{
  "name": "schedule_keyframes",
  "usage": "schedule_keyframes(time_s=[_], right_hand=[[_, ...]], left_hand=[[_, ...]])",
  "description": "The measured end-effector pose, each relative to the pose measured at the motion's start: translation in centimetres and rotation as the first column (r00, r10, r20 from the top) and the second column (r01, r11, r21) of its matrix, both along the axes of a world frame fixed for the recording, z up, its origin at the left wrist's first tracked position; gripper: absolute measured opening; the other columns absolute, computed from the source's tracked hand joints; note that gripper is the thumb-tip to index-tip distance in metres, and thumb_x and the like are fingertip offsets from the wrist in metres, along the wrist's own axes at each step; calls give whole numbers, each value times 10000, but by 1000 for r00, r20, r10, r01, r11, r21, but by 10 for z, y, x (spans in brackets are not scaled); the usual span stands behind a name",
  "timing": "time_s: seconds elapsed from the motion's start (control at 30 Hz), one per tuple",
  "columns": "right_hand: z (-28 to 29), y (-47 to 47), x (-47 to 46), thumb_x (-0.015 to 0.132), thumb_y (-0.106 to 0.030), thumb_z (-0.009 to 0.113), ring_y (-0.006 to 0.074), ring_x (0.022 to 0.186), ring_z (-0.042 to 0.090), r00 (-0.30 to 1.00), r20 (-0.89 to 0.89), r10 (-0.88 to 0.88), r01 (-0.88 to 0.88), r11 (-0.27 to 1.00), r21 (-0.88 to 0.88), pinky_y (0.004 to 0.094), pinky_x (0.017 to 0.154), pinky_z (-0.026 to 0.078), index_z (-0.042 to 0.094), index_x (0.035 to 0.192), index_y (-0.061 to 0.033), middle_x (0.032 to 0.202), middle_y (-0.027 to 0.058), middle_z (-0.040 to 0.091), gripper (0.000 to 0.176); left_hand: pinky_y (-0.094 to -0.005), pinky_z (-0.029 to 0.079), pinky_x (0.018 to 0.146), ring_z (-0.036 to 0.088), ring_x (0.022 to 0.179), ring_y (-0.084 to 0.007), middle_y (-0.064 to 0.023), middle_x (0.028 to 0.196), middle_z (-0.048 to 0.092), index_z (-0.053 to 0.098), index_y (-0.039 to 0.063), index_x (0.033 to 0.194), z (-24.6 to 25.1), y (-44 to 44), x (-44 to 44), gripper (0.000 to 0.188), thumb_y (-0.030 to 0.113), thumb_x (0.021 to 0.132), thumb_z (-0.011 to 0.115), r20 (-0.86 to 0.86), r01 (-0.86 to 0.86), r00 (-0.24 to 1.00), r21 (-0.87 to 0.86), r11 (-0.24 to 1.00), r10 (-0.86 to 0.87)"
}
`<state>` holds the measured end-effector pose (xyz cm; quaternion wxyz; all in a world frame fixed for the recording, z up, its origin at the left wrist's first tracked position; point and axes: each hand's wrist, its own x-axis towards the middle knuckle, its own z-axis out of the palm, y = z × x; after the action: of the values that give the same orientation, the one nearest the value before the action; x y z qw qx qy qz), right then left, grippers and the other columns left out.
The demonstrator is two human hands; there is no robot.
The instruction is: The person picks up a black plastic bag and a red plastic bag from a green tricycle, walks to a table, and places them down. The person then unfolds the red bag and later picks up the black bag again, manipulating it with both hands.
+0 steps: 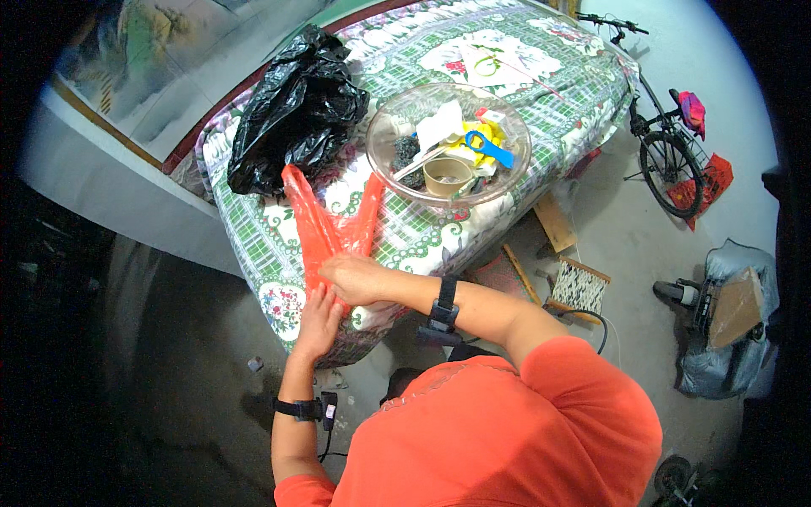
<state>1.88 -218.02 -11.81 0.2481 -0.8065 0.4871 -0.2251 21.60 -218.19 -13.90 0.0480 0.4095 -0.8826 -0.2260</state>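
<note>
A red plastic carrier bag (326, 237) lies flattened near the close end of the covered table, its two handles pointing away from me. My right hand (355, 277) grips the lower part of the bag, fingers curled over it. Beside it, my left hand (320, 320) rests on the bag's lower edge with its fingers stretched out. Whether the left fingers pinch the plastic is hidden. Beyond the handles sits a crumpled black plastic bag (298, 114) with its mouth open. To its right stands a clear bowl (521, 161) of mixed small items.
The bowl holds a blue bottle opener (489, 149), a beige tape roll (447, 176) and dark scouring pads (407, 152). A patterned cloth (418, 237) covers the table. Green ties (486, 63) lie farther back. A woven folding stool (580, 285) and a bicycle (665, 139) stand to the right.
</note>
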Motion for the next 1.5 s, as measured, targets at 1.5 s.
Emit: schedule_keyframes(time_s=[1.5], right_hand=[[23,87,-362,615,-102,714,266,1012,539,774,-63,-630,487,656,-577,434,850,403,592,781,-79,922,68,570,208]], left_hand=[[-392,316,1057,393,1282,-358,-226,1376,407,435,32,1333,98,-134,-150,589,169,807,663,-247,-37,969,-246,969,-25]])
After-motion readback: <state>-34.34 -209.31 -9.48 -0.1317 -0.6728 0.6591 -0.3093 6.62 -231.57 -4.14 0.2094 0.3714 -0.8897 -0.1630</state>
